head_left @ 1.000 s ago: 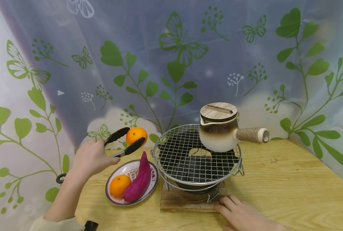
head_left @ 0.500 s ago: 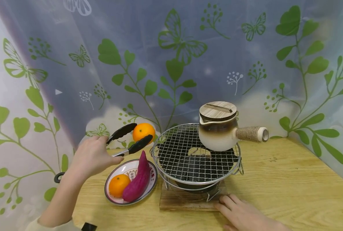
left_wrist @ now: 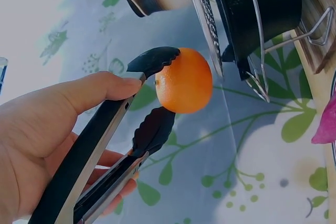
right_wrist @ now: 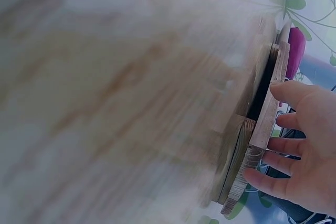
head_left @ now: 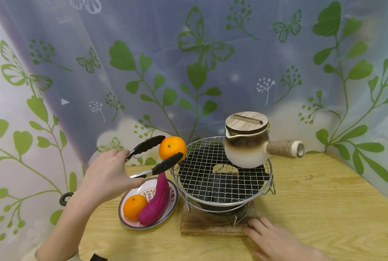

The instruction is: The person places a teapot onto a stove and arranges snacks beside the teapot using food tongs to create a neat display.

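Note:
My left hand (head_left: 107,177) grips a pair of tongs (left_wrist: 100,145) with black scalloped tips. Between those tips an orange (head_left: 172,148) is held up in the air, at the left rim of the round wire grill rack (head_left: 213,174). In the left wrist view the orange (left_wrist: 185,81) hangs beside the rack's edge. My right hand (head_left: 277,237) rests at the front right corner of the wooden board (head_left: 210,224) under the grill, its fingertips touching the board's edge (right_wrist: 268,119).
A plate (head_left: 125,221) at left bears another orange (head_left: 135,207) and a purple sweet potato (head_left: 155,206). On the rack's back right stands a lidded pot (head_left: 246,145), its rope-wrapped handle (head_left: 280,148) pointing right. A patterned curtain (head_left: 213,72) hangs behind the wooden table (head_left: 321,195).
The left hand has carried the tongs and orange to the right and slightly up, from beyond the plate to the rack's left rim. The right hand stays at the board.

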A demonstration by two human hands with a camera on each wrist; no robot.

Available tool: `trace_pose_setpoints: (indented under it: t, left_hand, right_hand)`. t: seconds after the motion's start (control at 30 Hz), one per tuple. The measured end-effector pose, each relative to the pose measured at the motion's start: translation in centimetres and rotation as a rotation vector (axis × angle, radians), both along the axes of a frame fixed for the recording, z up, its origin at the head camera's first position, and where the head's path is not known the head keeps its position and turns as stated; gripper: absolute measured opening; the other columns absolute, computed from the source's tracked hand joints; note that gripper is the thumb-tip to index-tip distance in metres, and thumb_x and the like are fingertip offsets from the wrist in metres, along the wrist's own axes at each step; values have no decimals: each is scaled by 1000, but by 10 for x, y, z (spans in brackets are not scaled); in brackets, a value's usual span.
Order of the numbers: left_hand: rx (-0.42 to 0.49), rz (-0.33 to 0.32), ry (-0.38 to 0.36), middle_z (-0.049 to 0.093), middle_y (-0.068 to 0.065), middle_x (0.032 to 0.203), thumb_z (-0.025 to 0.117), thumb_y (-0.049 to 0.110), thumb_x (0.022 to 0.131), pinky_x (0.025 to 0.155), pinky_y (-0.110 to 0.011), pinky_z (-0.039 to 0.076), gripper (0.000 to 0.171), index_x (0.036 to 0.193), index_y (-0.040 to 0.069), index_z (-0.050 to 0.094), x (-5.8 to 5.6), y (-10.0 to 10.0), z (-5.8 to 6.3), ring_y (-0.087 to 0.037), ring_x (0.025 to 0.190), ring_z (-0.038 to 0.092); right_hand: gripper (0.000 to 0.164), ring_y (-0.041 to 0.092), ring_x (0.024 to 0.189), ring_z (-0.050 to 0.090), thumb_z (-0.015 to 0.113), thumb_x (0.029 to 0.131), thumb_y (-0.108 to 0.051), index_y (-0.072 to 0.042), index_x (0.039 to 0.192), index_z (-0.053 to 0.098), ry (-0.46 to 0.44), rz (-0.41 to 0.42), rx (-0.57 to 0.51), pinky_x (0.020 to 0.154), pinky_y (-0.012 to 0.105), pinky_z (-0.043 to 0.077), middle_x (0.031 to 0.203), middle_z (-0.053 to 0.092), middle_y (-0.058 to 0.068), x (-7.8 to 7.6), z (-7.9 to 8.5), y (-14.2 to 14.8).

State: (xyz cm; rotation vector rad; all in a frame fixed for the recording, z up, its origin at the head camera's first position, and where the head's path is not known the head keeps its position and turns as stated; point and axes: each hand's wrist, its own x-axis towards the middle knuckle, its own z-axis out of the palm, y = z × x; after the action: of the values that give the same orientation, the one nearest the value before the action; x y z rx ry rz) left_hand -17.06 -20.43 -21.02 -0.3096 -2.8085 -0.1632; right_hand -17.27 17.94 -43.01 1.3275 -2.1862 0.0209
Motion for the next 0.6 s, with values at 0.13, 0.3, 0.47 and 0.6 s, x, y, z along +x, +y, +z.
trace_pose_setpoints:
  t: [0.13, 0.3, 0.47, 0.6]
  left_hand:
    - [-8, -15, 19, 54, -28, 115, 75, 42, 68, 84, -56, 42, 81, 124, -11, 49, 4, 4, 2, -45, 103, 50]
    - [-8, -32, 33, 54, -28, 115, 75, 42, 68, 84, -56, 42, 80, 124, -10, 50, 7, 8, 4, -45, 102, 50]
    - [7, -54, 31, 54, -26, 115, 74, 41, 68, 85, -55, 42, 79, 123, -10, 50, 12, 13, 4, -43, 102, 51]
    - [21, -69, 25, 53, -27, 118, 75, 41, 68, 88, -56, 41, 80, 124, -10, 49, 15, 16, 3, -44, 106, 49]
  right_hand:
    - [57, 21, 86, 48, 75, 66, -39, -9, 111, 57, -25, -5, 22, 57, 26, 45, 102, 49, 6, 0, 2, 0]
    - [56, 21, 87, 48, 74, 68, -39, -9, 112, 57, -32, -5, 28, 58, 27, 46, 102, 49, 5, 1, 2, 0]
    - [57, 21, 88, 48, 73, 68, -39, -9, 113, 56, -32, -3, 29, 60, 29, 47, 102, 49, 5, 0, 2, 0]
    - [57, 21, 88, 47, 74, 67, -38, -9, 112, 56, -21, 4, 24, 63, 30, 47, 102, 48, 5, -1, 1, 0]
